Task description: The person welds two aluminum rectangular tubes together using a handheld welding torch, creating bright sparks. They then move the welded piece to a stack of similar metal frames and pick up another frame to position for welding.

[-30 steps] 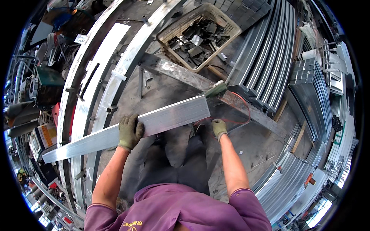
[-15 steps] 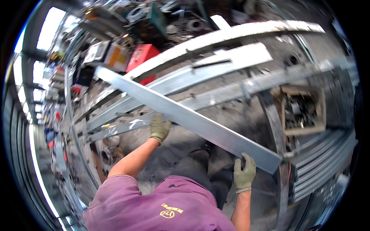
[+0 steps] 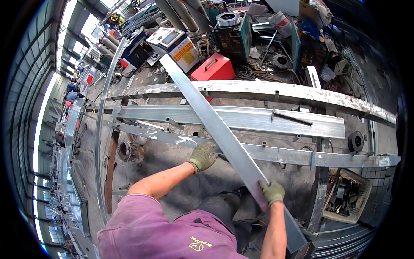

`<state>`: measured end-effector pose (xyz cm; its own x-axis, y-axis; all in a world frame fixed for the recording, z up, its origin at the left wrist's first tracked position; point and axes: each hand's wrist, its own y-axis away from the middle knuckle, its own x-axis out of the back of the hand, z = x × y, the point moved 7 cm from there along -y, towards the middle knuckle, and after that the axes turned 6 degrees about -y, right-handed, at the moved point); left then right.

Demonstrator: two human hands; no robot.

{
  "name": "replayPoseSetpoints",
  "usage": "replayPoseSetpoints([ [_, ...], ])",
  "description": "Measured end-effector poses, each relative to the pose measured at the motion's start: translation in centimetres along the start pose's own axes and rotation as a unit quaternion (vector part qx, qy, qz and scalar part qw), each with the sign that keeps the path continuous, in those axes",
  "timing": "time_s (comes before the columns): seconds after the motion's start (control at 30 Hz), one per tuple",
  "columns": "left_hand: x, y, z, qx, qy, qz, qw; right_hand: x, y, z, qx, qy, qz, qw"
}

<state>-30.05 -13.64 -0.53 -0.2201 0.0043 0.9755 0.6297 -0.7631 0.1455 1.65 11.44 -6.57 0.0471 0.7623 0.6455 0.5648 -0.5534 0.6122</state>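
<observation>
One long beam [image 3: 218,129] is being handled. Where is it lying?

Slanting from 11 o'clock to 5 o'clock, crossing over three long rails [image 3: 297,154]. Whether it is resting weight on them, I cannot tell.

How are you judging its handling?

Stiff — no sag is showing along it. I am estimating a moderate weight, with the length probably causing more trouble than the mass, since either end could be swinging wide. The smooth metal faces are likely offering little friction, so the olive gloves [image 3: 277,196] are presumably helping. I am not rating it fragile.

Where would you be taking hold?

By the two long edges, one hand on each side of the midpoint, so that the balance is falling between them.

And the pose?

The right hand [image 3: 271,192] is sitting at 4 to 5 o'clock from the beam's middle, clasping the nearer stretch by its edge, fingers lying over the upper face, forearm pointing to 12. The thumb is hiding from view. The left hand [image 3: 202,158] is reaching to the opposite edge at 8 o'clock, forearm pointing to 2, fingers partly extended — whether they are gripping underneath, I cannot tell.
</observation>
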Motion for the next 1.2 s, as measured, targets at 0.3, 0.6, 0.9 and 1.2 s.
replayPoseSetpoints([
  [0.3,1.9,-9.8,6.0,-0.298,-0.127,-0.122,0.938,-2.9,15.7,9.6,-0.129,-0.1,-0.122,0.979],
  [0.6,-9.3,-10.1,10.2,-0.435,-0.225,-0.473,0.733,-6.8,31.0,16.6,-0.261,-0.177,-0.041,0.948],
  [0.9,-6.7,-4.0,13.0,-0.443,-0.204,-0.44,0.754,-8.6,34.2,20.0,-0.255,-0.196,0.029,0.946],
  [1.2,-6.0,10.0,24.3,-0.507,-0.196,-0.329,0.772,-12.4,47.6,31.4,-0.272,-0.19,0.119,0.936],
])
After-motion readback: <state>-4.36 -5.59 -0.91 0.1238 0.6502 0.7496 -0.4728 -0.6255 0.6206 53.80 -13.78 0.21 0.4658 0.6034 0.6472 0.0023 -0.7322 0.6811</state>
